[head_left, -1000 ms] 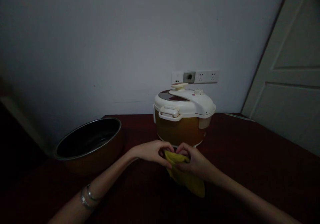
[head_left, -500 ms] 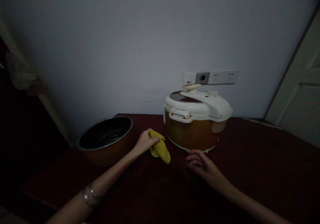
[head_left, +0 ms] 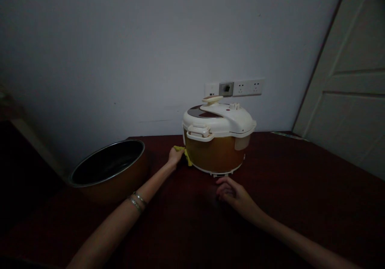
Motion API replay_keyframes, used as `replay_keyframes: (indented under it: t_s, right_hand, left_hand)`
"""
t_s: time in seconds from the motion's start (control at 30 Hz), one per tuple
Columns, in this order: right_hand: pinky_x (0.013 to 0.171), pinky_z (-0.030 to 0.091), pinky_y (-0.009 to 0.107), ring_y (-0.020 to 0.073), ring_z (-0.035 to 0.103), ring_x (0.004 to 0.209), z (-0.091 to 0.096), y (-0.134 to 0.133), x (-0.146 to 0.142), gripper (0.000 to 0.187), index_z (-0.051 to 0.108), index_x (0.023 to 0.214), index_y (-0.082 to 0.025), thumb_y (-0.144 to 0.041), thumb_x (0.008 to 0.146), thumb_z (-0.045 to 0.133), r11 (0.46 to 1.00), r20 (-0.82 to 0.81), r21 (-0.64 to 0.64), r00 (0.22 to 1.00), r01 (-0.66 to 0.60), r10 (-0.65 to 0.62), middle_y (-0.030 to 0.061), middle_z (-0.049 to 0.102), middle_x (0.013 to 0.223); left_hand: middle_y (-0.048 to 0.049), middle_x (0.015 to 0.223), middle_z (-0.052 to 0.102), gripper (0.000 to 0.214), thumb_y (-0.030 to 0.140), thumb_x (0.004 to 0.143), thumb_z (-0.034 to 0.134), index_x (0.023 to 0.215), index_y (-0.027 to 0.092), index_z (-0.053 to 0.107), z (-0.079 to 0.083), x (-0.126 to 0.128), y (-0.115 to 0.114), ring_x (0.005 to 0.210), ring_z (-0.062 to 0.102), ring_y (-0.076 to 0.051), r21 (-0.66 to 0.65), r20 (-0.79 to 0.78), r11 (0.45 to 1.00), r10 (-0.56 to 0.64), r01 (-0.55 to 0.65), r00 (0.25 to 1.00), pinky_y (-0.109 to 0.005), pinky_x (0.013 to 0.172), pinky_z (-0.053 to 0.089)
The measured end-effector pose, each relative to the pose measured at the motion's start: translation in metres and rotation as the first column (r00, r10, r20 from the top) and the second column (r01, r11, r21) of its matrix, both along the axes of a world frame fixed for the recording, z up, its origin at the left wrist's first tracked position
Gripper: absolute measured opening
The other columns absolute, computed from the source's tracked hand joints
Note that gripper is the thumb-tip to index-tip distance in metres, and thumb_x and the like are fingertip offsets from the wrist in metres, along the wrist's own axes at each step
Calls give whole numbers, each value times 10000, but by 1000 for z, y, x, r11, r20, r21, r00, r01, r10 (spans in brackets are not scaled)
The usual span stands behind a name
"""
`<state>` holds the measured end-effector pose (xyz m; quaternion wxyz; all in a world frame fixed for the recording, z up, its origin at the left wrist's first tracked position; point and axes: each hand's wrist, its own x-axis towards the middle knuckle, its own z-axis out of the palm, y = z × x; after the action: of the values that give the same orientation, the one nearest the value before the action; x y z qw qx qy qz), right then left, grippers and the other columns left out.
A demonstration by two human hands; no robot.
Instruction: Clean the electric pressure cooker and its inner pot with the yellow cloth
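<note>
My left hand (head_left: 176, 156) is closed on a yellow cloth (head_left: 188, 156), which is bunched against or right beside the lower left side of an electric pressure cooker (head_left: 216, 152). The cooker stands upright with its white lid on and has a golden-brown body. In front of its base, my right hand (head_left: 230, 195) hovers over the table with loosely bent fingers a little apart and nothing in them. Left of my left arm sits a wide, brown pot (head_left: 108, 181) with a dark inside and no lid.
Everything stands on a dark red table (head_left: 186, 217) against a pale wall. Wall sockets (head_left: 246, 87) are behind the cooker. A white door (head_left: 345, 84) is at the right, and a thin pale strip (head_left: 290, 136) lies at the table's back edge.
My left hand has carried the yellow cloth farther back, up to the cooker's left side. The view has turned a little to the right. My right hand stays near the cooker's front.
</note>
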<state>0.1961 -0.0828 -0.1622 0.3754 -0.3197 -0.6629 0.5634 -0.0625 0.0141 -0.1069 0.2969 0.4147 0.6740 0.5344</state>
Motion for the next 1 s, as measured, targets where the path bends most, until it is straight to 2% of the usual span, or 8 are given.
replay_keyframes:
  t_s: [0.13,0.33,0.57,0.8,0.93,1.0]
  right_hand:
    - [648,433,283,136,571,693,3,-1,-1,287,459,982,-175,-193,700,513,1000,15,14,1000,-7,7,17,600,782]
    - [657,436,284,137,571,690,5,-2,-3,290,464,964,-171,-191,679,516,1000,35,9,999,-9,9,11,595,765]
    - [647,438,270,131,573,687,1,-2,-3,279,483,953,-180,-173,676,511,1000,38,31,999,-5,4,2,606,749]
    - [634,436,270,136,570,681,1,-3,-3,272,501,949,-182,-195,677,512,998,41,61,999,0,-2,4,598,740]
    - [637,427,272,139,568,687,1,-4,-1,268,492,954,-178,-171,687,494,998,59,67,998,-22,18,11,605,748]
    - [638,425,273,143,568,691,2,-5,0,250,495,935,-179,-173,684,498,997,66,68,998,-24,20,10,601,733]
  left_hand:
    - [-41,711,655,69,161,721,539,758,149,596,-5,9,-11,714,639,-174,-57,237,998,8,6,971,-341,669,522]
    - [-48,765,653,68,115,715,562,759,148,602,-8,27,-36,777,631,-172,-84,461,996,50,-12,886,-352,711,542]
    - [-47,824,663,98,107,780,517,762,162,596,-15,65,-70,827,635,-160,-87,629,996,73,-23,774,-326,739,554]
    - [-63,819,662,100,88,801,510,748,143,575,-12,96,-86,763,646,-159,-98,734,993,24,72,678,-349,726,565]
    - [-77,860,669,68,102,793,521,799,145,574,-11,84,-93,806,647,-180,-89,724,990,-14,112,690,-375,738,560]
    - [-81,895,674,98,116,787,513,850,150,580,-9,70,-95,831,647,-188,-33,641,995,-51,95,766,-371,733,555]
